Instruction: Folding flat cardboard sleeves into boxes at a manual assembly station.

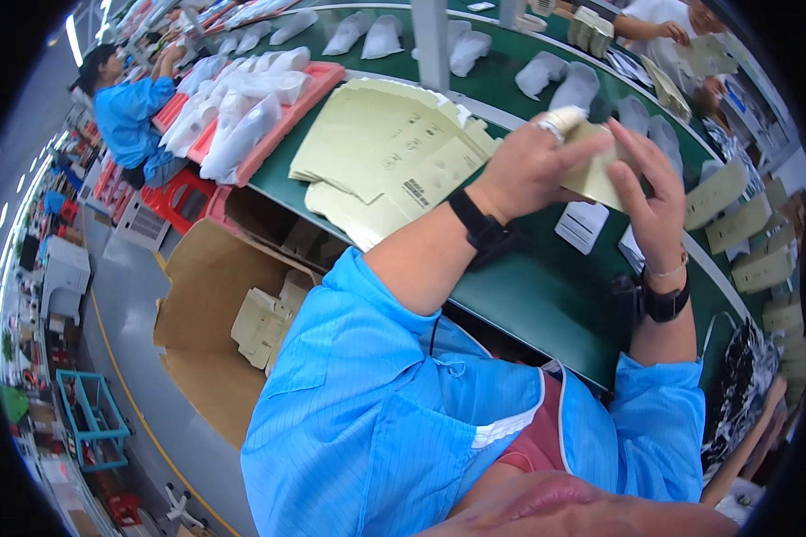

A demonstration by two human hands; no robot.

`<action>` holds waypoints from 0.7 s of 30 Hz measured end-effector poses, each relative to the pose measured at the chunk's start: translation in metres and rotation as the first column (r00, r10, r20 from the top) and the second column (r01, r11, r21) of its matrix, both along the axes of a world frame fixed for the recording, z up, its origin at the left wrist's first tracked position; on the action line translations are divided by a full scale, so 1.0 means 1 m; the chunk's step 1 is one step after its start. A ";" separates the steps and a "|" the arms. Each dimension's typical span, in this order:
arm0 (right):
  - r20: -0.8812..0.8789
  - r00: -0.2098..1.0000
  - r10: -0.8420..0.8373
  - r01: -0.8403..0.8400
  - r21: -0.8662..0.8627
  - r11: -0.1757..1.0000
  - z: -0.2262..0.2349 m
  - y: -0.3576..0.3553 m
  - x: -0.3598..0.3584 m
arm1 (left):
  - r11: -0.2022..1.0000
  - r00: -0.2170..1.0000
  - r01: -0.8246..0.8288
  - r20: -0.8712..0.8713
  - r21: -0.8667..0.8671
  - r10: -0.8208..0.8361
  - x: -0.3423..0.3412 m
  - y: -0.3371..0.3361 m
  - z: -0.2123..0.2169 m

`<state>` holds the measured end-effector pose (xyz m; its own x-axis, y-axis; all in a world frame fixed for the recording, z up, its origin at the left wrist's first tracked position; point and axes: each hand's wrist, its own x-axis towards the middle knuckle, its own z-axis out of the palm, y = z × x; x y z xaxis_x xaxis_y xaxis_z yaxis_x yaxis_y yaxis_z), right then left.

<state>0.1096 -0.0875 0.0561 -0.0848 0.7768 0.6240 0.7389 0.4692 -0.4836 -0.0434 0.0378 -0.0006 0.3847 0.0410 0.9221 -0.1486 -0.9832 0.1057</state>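
Left hand [530,168], right hand [655,190], pale carton [593,182] between them (touching both)

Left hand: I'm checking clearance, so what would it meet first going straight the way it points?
Likely the beige box at its fingers, then the right hand just beyond, though depth is unclear.

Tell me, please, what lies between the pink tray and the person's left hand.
In the head view, a pile of flat, pale yellow-green cartons lies between the pink tray and the left hand.
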 end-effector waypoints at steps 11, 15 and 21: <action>0.354 0.934 -0.039 0.132 -0.243 0.961 -0.021 0.004 0.006 | -0.022 0.892 0.305 0.294 -0.952 -0.342 0.004 0.019 0.001; 0.404 0.910 0.086 0.169 -0.554 0.815 -0.061 0.002 0.017 | 0.412 0.969 0.209 0.131 -0.887 -0.209 0.005 0.030 -0.008; 0.339 0.930 0.143 0.081 -0.568 0.819 -0.080 0.011 0.036 | 0.429 0.975 0.168 0.083 -0.888 -0.208 0.005 0.029 -0.008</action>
<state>0.1453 -0.0767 -0.0240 -0.2396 0.9709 -0.0021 0.8988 0.2210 -0.3785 -0.0382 0.0664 -0.0088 0.5191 0.7480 0.4135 -0.2938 -0.2981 0.9082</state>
